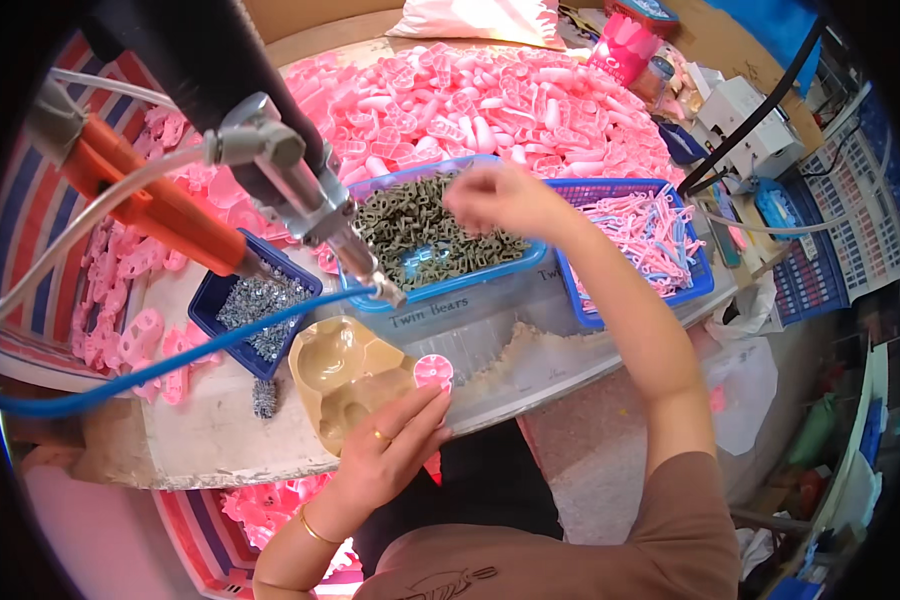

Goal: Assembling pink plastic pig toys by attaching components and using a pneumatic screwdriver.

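Note:
My left hand (395, 435), fingers pressed together, holds a pink plastic piece with a round, wheel-like face (433, 371). It is at the right edge of a tan moulded holder (342, 372) with rounded hollows. Over the right part of a clear blue-rimmed tub (470, 285) is my right hand (505, 203), its fingers curled together. Small grey-green plastic parts (410, 225) fill that tub. Whether a part is between those fingertips I cannot make out.
A screwdriver (355, 250) hangs at upper left beside an orange-handled tool (155, 195). A dark blue bin of screws (265, 310) stands left of the holder. Pink and blue strips fill a blue basket (590, 320). Pink shells (490, 100) are heaped behind.

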`<state>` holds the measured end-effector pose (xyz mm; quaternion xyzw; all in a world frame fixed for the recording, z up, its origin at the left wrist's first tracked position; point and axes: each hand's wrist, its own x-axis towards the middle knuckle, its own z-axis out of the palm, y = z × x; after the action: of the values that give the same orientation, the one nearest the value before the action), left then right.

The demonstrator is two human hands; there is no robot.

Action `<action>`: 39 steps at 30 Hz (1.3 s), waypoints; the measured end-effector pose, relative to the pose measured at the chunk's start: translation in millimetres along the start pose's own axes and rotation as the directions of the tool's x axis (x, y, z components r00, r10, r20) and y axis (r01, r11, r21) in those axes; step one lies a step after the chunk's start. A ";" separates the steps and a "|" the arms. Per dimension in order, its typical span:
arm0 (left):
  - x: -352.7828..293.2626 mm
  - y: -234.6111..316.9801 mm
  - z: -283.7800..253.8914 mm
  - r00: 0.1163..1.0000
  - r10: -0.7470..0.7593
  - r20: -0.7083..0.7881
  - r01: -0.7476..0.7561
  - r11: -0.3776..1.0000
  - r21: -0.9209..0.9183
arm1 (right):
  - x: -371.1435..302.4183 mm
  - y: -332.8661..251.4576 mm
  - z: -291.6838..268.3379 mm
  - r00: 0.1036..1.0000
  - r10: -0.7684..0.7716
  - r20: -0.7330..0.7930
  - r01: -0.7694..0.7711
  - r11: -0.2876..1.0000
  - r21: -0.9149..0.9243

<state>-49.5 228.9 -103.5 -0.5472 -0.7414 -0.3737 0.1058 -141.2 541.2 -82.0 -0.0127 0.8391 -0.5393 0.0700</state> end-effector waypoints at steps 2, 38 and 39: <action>-3.6 5.4 -4.5 0.997 -0.075 -0.001 0.075 0.997 -0.025 | 55.0 9.3 -13.2 0.958 -0.161 -0.238 0.061 0.923 -0.380; -141.3 -43.6 -61.3 0.915 -0.272 -0.298 0.377 0.840 0.391 | -40.6 -34.8 192.0 0.866 -0.332 0.373 0.462 0.818 -0.343; -149.1 -60.5 -71.3 0.865 -0.351 -0.359 0.490 0.747 0.449 | -43.3 -39.3 191.0 0.854 -0.349 0.387 0.483 0.809 -0.336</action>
<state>-64.9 64.6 -164.6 -0.2622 -0.8996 -0.2367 0.2568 -75.4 356.4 -119.9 -0.2966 0.8900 -0.3384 0.0738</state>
